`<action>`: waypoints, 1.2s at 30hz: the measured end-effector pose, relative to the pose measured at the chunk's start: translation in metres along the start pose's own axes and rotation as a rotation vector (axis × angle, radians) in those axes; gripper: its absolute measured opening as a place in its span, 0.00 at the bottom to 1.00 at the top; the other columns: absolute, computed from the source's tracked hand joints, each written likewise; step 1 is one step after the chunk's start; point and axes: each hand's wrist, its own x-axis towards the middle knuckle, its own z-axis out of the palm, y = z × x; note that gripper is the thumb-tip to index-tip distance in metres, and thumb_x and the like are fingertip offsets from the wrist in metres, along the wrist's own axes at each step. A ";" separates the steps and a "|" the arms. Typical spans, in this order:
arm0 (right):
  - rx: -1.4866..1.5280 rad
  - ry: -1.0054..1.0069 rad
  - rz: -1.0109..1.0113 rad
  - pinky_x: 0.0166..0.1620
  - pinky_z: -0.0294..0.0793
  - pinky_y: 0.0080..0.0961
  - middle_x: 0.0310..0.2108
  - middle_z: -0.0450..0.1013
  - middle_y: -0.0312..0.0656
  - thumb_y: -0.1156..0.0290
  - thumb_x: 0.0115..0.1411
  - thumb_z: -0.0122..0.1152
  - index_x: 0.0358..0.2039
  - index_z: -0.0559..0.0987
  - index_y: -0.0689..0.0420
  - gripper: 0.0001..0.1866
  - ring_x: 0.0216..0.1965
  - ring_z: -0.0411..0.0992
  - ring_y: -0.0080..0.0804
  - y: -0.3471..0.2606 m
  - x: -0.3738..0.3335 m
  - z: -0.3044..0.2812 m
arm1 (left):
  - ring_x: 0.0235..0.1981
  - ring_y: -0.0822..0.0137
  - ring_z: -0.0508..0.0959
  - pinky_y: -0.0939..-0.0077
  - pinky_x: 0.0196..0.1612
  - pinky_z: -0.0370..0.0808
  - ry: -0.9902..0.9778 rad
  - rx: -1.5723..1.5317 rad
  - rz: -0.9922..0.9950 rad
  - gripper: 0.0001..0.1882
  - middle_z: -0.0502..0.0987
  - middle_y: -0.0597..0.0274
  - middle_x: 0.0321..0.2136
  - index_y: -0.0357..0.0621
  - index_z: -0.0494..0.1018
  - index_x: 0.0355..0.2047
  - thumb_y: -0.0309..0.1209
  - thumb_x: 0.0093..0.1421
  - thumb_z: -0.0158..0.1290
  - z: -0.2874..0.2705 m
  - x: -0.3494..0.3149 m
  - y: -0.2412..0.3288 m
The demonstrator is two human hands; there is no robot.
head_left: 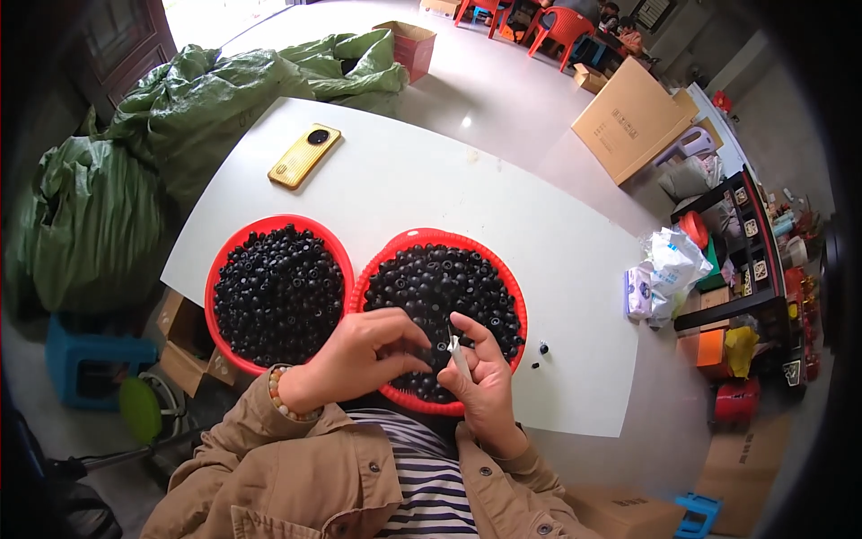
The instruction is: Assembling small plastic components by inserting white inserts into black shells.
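Nearest, the wearer's right hand is closed in a firm grip on a slim white tool, held upward between thumb and fingers, apparently so that its tip stays free and in view. The left hand is part curled and open, thumb and fingertips apart with nothing seen between them; its position suggests readiness beside the tip. A bead bracelet is worn on the left wrist.

Both hands are over the near part of the right red basin, which holds small black pieces, some ring-shaped. The left red basin stands just beside it, heaped with similar black parts. The rims probably serve to stop them rolling. Two loose dark bits lie outside, right of the basins, on the white surface; the reason cannot be determined.

Farther back, a yellow phone lies camera side up, presumably set clear of the work. Beyond the surface: green sacks at left, a large cardboard box at right, and a red chair farthest off.
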 end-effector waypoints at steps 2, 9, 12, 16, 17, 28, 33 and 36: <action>-0.003 -0.001 0.032 0.30 0.57 0.06 0.26 0.64 0.29 0.72 0.53 0.57 0.52 0.59 0.62 0.27 0.26 0.58 0.10 -0.001 0.000 0.001 | 0.20 0.72 0.72 0.82 0.21 0.68 -0.022 -0.031 0.035 0.11 0.72 0.61 0.21 0.37 0.72 0.26 0.20 0.38 0.60 0.003 -0.001 0.003; -0.024 -0.004 0.076 0.26 0.53 0.07 0.23 0.62 0.26 0.67 0.57 0.52 0.51 0.60 0.62 0.23 0.23 0.55 0.10 0.006 0.003 0.001 | 0.21 0.74 0.72 0.83 0.22 0.68 -0.073 -0.087 0.044 0.11 0.72 0.62 0.22 0.36 0.72 0.26 0.21 0.41 0.60 0.004 -0.003 0.002; 0.009 0.008 0.093 0.25 0.53 0.06 0.23 0.62 0.26 0.67 0.58 0.51 0.51 0.61 0.61 0.23 0.22 0.55 0.09 0.007 0.003 0.003 | 0.23 0.78 0.72 0.85 0.24 0.69 -0.074 -0.430 -0.190 0.10 0.72 0.64 0.24 0.35 0.70 0.28 0.23 0.46 0.58 0.009 -0.008 -0.001; -0.023 0.026 0.121 0.24 0.52 0.05 0.24 0.63 0.26 0.67 0.58 0.50 0.50 0.62 0.60 0.21 0.21 0.54 0.08 0.005 0.004 0.006 | 0.27 0.78 0.73 0.87 0.28 0.71 -0.076 -0.686 -0.239 0.08 0.71 0.63 0.29 0.35 0.67 0.32 0.25 0.53 0.52 0.012 -0.009 -0.003; -0.044 0.021 0.121 0.23 0.51 0.05 0.24 0.63 0.26 0.68 0.59 0.49 0.50 0.62 0.60 0.20 0.21 0.54 0.08 0.005 0.004 0.006 | 0.27 0.77 0.74 0.88 0.30 0.72 -0.068 -0.771 -0.240 0.08 0.71 0.61 0.30 0.35 0.66 0.33 0.24 0.54 0.51 0.013 -0.010 -0.003; -0.070 0.036 0.058 0.19 0.47 0.07 0.16 0.57 0.27 0.62 0.60 0.45 0.50 0.62 0.59 0.20 0.16 0.50 0.10 0.005 0.005 0.000 | 0.22 0.79 0.73 0.89 0.26 0.72 0.059 -0.808 -0.432 0.07 0.72 0.62 0.27 0.34 0.68 0.33 0.22 0.53 0.50 -0.005 -0.010 -0.006; -0.071 0.008 0.096 0.24 0.52 0.08 0.19 0.59 0.27 0.63 0.59 0.48 0.49 0.64 0.61 0.20 0.20 0.55 0.11 0.002 0.005 0.000 | 0.23 0.80 0.72 0.87 0.27 0.73 0.058 -0.823 -0.439 0.09 0.72 0.66 0.23 0.34 0.70 0.36 0.24 0.54 0.50 -0.004 -0.009 -0.009; -0.089 -0.005 0.093 0.25 0.53 0.08 0.19 0.60 0.27 0.65 0.58 0.49 0.48 0.64 0.61 0.20 0.21 0.55 0.11 0.001 0.002 0.002 | 0.22 0.80 0.72 0.89 0.26 0.72 0.053 -0.804 -0.452 0.08 0.72 0.66 0.26 0.35 0.70 0.35 0.21 0.53 0.50 -0.003 -0.010 -0.007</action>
